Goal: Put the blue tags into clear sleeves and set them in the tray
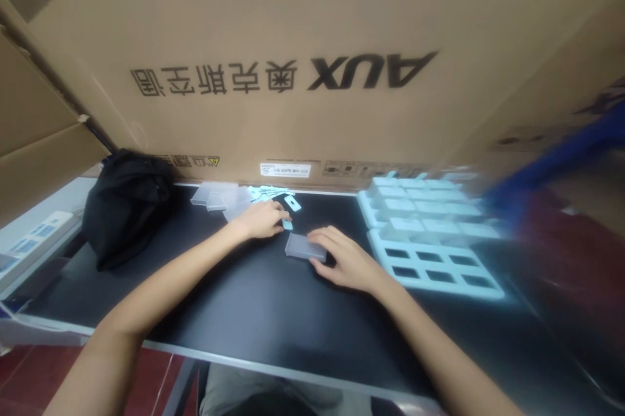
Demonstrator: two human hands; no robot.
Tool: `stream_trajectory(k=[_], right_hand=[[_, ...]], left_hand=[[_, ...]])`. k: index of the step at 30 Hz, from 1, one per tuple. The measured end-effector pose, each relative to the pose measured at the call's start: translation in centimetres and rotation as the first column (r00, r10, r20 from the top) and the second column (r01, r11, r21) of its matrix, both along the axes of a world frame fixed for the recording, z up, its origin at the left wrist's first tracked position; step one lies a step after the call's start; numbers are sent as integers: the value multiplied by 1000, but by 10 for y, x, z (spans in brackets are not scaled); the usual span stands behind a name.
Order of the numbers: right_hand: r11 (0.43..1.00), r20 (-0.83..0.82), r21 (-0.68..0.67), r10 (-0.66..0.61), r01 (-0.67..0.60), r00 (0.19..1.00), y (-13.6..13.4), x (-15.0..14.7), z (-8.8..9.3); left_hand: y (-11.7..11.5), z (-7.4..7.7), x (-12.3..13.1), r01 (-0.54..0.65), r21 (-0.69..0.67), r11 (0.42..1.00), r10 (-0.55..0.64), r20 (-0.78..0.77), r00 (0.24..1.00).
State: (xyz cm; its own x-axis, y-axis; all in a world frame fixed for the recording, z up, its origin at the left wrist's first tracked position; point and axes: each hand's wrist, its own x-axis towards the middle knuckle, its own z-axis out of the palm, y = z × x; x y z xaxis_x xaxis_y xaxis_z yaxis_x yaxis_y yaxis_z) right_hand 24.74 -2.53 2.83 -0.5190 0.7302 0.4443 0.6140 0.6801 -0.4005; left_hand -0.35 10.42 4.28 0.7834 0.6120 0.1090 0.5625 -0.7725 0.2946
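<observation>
My left hand (263,219) rests on the black table (254,305) with its fingers curled, pinching a small pale blue piece (288,224) at the fingertips. A second small pale blue piece (293,203) lies just beyond it. My right hand (344,261) lies with fingers bent over the right end of a small clear plastic case (305,247), touching it. A few more clear cases (215,196) and a scatter of pale blue pieces (266,192) sit behind my left hand.
A large AUX cardboard box (312,58) stands along the back of the table. White moulded trays (430,234) with rectangular pockets lie at the right. A black bag (124,204) sits at the left. A blurred blue shape (561,162) crosses the right edge.
</observation>
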Motion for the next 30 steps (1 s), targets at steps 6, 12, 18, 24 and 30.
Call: stream_trajectory(k=[6, 12, 18, 24, 30], right_hand=[[980, -269, 7, -189, 198, 944, -5, 14, 10], [928, -401, -173, -371, 329, 838, -3, 15, 0], [901, -526, -376, -401, 218, 750, -3, 6, -8], [861, -575, -486, -443, 148, 688, -4, -2, -12], [837, -598, -521, -498, 167, 629, -5, -8, -10]], left_hand=[[-1, -1, 5, 43, -7, 999, -42, 61, 997], [-17, 7, 6, 121, -21, 992, -116, 146, 982], [-45, -2, 12, 70, -243, 967, 28, 379, 925], [-62, -31, 23, 38, -607, 794, 386, 551, 739], [-68, -43, 24, 27, -699, 715, 479, 517, 710]])
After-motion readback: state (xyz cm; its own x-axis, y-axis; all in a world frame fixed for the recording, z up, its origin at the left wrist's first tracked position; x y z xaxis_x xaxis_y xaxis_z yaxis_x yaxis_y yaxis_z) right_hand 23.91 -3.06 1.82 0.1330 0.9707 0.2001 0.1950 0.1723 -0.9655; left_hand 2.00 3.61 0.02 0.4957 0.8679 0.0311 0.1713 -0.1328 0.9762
